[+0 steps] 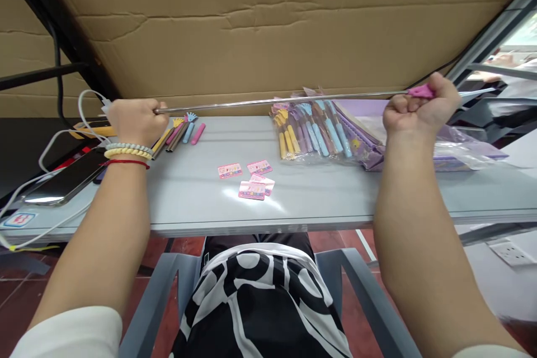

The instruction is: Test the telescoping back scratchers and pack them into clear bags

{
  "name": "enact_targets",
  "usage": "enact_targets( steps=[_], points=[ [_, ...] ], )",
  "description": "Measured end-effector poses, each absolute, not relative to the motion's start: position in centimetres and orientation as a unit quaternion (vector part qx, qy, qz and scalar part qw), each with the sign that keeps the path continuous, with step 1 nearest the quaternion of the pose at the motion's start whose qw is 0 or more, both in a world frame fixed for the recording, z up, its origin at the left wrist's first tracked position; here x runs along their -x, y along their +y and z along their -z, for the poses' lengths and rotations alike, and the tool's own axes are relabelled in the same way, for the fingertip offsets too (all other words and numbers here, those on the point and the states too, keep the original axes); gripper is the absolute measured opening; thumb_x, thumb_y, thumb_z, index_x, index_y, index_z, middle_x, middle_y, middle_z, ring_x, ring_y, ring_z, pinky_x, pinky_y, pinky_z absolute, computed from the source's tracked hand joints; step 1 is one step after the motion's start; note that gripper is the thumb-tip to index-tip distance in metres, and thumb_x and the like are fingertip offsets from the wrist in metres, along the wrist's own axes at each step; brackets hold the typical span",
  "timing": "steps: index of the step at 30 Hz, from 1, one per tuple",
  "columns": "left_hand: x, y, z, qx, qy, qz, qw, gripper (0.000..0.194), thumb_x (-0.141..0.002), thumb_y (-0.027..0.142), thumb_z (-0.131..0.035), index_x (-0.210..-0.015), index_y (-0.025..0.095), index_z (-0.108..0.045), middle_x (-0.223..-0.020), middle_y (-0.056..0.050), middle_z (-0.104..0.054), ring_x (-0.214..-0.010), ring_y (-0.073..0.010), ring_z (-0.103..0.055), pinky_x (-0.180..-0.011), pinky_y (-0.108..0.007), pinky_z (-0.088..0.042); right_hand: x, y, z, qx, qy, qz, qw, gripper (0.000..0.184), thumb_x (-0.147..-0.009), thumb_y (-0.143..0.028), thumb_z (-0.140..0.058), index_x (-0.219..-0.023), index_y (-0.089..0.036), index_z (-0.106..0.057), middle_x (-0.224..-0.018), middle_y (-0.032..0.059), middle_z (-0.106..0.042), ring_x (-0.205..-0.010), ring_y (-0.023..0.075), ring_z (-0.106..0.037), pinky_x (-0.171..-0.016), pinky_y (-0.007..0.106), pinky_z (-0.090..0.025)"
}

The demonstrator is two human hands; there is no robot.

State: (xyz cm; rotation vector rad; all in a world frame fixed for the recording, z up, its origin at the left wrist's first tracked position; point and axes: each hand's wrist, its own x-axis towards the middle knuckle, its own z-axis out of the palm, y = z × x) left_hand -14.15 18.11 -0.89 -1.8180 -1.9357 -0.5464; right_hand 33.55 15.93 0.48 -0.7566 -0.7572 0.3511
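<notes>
A telescopic back scratcher is stretched out level above the table, its thin metal rod spanning from one hand to the other. My left hand is closed around the rod's thicker metal end. Around the pink end at the other side, my right hand is closed; the fingers partly cover that end. Just beyond my left hand lie several loose back scratcher parts in metal, yellow, pink and blue. Bagged back scratchers with yellow, purple and blue handles lie left of my right hand.
Several small pink printed cards lie mid-table. Purple packages rest at the right. A phone and white cables are at the left. A cardboard panel rises behind the table.
</notes>
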Motion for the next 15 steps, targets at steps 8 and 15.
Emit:
enact_targets(
  steps=[8, 15],
  points=[
    [15.5, 19.2, 1.3, 0.653, -0.696, 0.164, 0.250, 0.059, -0.093, 0.041, -0.009, -0.108, 0.020, -0.063, -0.083, -0.004, -0.063, -0.078, -0.0215, -0.042, -0.080, -0.040, -0.027, -31.7, 14.4, -1.3, 0.378, -0.206, -0.237, 0.871, 0.050, -0.096, -0.024, -0.025, -0.046, -0.023, -0.024, -0.038, -0.0081, -0.017, -0.030, 0.0017, -0.013, -0.044, 0.034, -0.007],
    [15.5, 19.2, 1.9, 0.633, -0.711, 0.246, 0.186, 0.048, -0.092, 0.042, -0.026, -0.107, 0.012, -0.060, -0.107, -0.010, -0.061, -0.103, -0.0278, -0.042, -0.090, -0.046, -0.024, -30.1, 14.8, -1.2, 0.494, -0.155, -0.184, 0.836, 0.047, -0.093, -0.043, -0.038, -0.053, -0.019, -0.043, -0.042, -0.0032, -0.042, -0.031, 0.0024, -0.029, -0.043, 0.029, -0.009]
  ],
)
